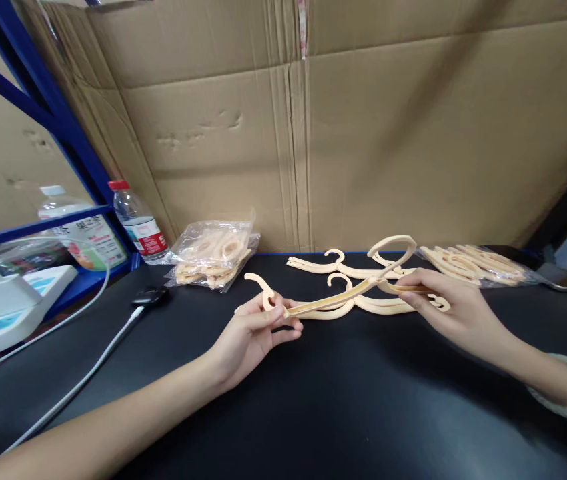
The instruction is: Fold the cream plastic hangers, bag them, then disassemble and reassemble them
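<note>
Between my two hands, a cream plastic clothes hanger (336, 298) is held tilted above the black table. My left hand (253, 327) pinches its left end, where a small curved hook sticks up. The fingers of my right hand (443, 300) close on the other arm of the hanger, partly hiding it. A large loop rises from the hanger's middle, nearer my right hand. Behind it, a second cream hanger (313, 266) lies on the table with its hook toward the wall. Another hanger (378, 306) lies closer, partly covered by the held one and my right hand.
Clear bags of cream hanger parts lie at back left (213, 250) and back right (473, 262). A red-capped bottle (139, 223) stands by the blue rack (63, 133). A white cable (93, 370) with a black plug and a power strip (18, 313) occupy the left. Cardboard (413, 120) walls the back.
</note>
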Demonstrator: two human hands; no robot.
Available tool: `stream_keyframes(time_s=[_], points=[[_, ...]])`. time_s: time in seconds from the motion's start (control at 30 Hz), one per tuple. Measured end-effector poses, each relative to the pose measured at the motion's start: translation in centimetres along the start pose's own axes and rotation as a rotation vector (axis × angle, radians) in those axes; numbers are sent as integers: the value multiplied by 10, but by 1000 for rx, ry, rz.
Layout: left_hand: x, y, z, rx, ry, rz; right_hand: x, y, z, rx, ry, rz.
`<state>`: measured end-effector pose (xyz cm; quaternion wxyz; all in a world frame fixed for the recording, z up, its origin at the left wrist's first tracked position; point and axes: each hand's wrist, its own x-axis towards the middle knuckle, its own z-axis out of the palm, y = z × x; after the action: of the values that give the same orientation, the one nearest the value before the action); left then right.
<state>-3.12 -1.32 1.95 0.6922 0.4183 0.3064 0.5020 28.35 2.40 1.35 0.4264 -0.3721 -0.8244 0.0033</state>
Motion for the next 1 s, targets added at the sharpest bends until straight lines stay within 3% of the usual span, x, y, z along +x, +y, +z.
stream_keyframes(time_s=[0.33, 0.63, 1.0], points=[[-1, -2, 5, 42, 142, -30, -5, 0, 3, -19, -15, -41], [-2, -4, 7, 61, 307, -44, -7, -15, 5, -14, -31, -75], [-3, -4, 8, 104, 349, -10, -10, -21, 8, -39, 0, -58]])
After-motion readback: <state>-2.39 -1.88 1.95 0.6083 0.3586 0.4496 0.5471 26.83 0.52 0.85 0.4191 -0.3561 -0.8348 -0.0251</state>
